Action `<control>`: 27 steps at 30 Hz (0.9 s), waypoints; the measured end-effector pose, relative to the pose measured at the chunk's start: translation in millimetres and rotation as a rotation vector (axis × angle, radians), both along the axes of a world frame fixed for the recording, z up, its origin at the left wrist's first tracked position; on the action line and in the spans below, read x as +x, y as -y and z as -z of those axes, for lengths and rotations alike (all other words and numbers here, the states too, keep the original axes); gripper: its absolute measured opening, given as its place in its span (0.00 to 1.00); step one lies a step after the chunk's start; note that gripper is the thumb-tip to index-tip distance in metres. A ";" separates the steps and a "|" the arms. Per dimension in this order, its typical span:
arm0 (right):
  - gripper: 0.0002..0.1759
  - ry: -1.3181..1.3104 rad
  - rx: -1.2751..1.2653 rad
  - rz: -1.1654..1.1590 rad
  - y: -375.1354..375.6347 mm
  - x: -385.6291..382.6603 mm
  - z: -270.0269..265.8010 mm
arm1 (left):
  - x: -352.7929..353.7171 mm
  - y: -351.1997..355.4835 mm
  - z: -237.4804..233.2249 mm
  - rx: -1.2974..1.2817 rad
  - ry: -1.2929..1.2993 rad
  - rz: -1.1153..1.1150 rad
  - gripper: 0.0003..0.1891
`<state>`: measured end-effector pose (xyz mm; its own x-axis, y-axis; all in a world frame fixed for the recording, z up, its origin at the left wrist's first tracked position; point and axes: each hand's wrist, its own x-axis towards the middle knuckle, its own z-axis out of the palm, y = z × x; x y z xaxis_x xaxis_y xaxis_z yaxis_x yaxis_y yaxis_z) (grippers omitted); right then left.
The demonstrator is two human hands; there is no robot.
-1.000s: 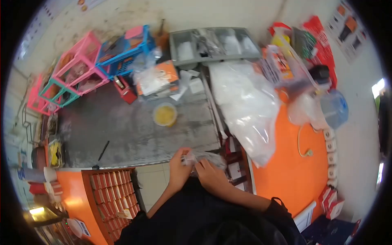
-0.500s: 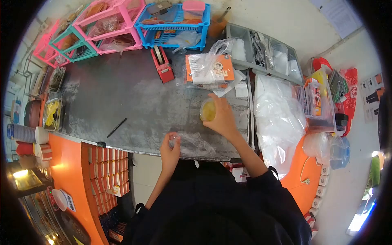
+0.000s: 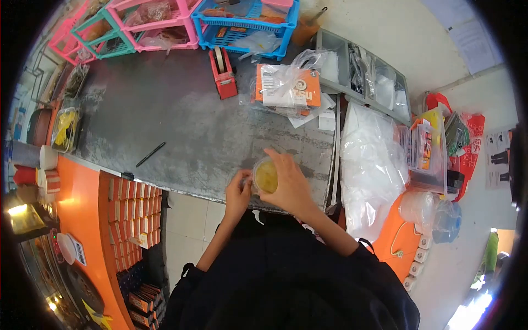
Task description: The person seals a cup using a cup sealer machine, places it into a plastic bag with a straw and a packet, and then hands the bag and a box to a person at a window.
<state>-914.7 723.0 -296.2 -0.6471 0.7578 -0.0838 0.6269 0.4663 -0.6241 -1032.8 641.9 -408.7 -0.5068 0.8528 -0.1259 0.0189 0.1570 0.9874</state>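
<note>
My right hand (image 3: pixel 290 187) is wrapped round a small clear plastic cup (image 3: pixel 266 175) with yellow contents, seen from above near the counter's front edge. Close against the cup's left side, my left hand (image 3: pixel 237 193) is closed, fingertips pinched. A bit of clear plastic bag (image 3: pixel 246 180) shows at those fingertips; most of the bag is hidden by the cup and hands.
A black pen (image 3: pixel 150 154) lies to the left on the dark counter (image 3: pixel 181 121). Toward the back are a red tape dispenser (image 3: pixel 223 74), a plastic-wrapped orange box (image 3: pixel 289 88) and a grey cutlery tray (image 3: pixel 363 74). White plastic bags (image 3: pixel 371 159) lie at the right.
My right hand has brought the cup down and left, toward my body, until it meets my left hand. The clear bag, earlier spread on the counter, is now mostly covered. The camera view has shifted slightly.
</note>
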 end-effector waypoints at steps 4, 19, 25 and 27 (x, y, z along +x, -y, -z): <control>0.48 0.049 0.091 0.071 14.6 -4.7 29.3 | -1.8 5.9 -0.6 0.033 -0.116 0.039 0.07; 0.35 -0.056 0.737 0.408 -192.1 -54.0 36.4 | -51.3 15.2 -18.4 -0.049 0.135 0.282 0.12; 0.18 -0.693 0.258 0.485 -223.0 -53.5 80.2 | -70.3 -8.5 -7.7 0.003 0.330 0.252 0.11; 0.18 -0.846 0.064 0.593 -211.5 -42.6 73.1 | -78.9 -24.5 -4.7 0.007 0.419 0.278 0.13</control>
<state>-957.3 934.5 -369.3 0.0031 0.9610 0.2767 0.1347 0.2738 -0.9523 -1111.7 666.5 -404.0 -0.1679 0.9499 -0.2636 -0.3391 0.1955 0.9202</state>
